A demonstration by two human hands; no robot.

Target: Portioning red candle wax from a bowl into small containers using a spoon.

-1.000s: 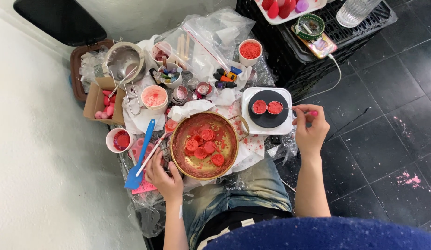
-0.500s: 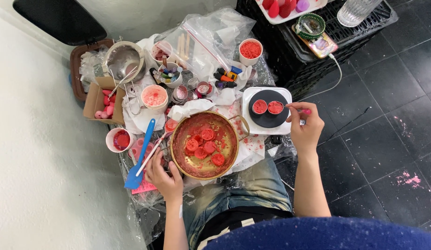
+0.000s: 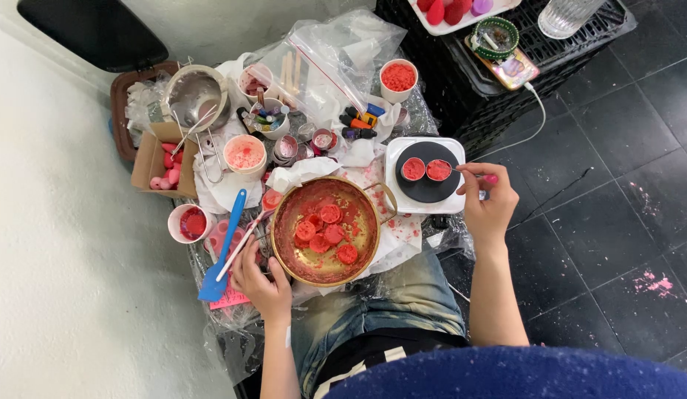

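L hand (image 3: 264,284) gripped rim of brass bowl (image 3: 284,244) w/ red discs (image 3: 325,229). R hand (image 3: 487,207) pinched thin stick (image 3: 469,171) beside two tins (image 3: 426,169) on hot plate (image 3: 425,196).

Pan (image 3: 325,230) on the lap, discs (image 3: 325,230) inside it, hot plate (image 3: 426,176) just right of the pan, spatula (image 3: 221,250) left of it, cup (image 3: 397,78) behind it.

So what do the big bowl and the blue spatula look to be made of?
The bowl looks like brass or another gold-toned metal: shiny yellow rim and handle, smeared red inside. The spatula looks like silicone or plastic: matte, uniform blue. Neither is certain.
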